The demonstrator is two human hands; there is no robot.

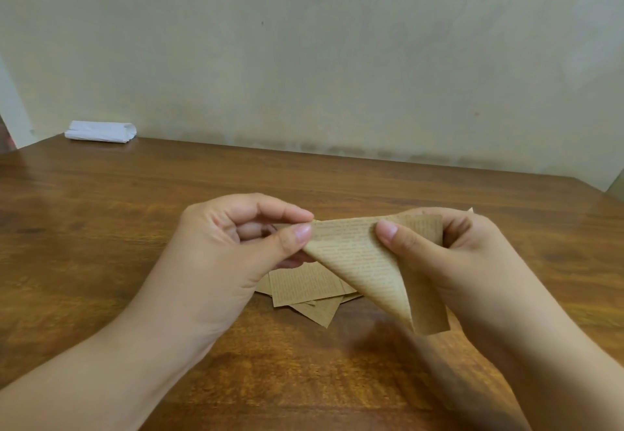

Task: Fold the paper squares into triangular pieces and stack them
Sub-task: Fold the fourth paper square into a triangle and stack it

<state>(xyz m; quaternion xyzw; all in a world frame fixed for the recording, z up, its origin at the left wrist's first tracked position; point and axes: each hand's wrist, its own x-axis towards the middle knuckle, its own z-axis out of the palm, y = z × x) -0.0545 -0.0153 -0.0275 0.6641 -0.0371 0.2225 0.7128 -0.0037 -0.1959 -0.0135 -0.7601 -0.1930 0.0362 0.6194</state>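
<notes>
A brown paper square [361,258] with fine printed lines is held in the air above the table, bent over into a loose triangle with its point hanging down. My left hand [233,245] pinches its left corner between thumb and forefinger. My right hand [449,255] pinches its upper right part, thumb on the front. Under the hands a loose pile of brown paper pieces [304,292] lies flat on the wooden table [101,228], partly hidden by my left hand and the held paper.
A folded white paper or cloth [100,132] lies at the table's far left corner by the pale wall [304,42]. The table's far edge meets the wall; its right corner shows at the far right.
</notes>
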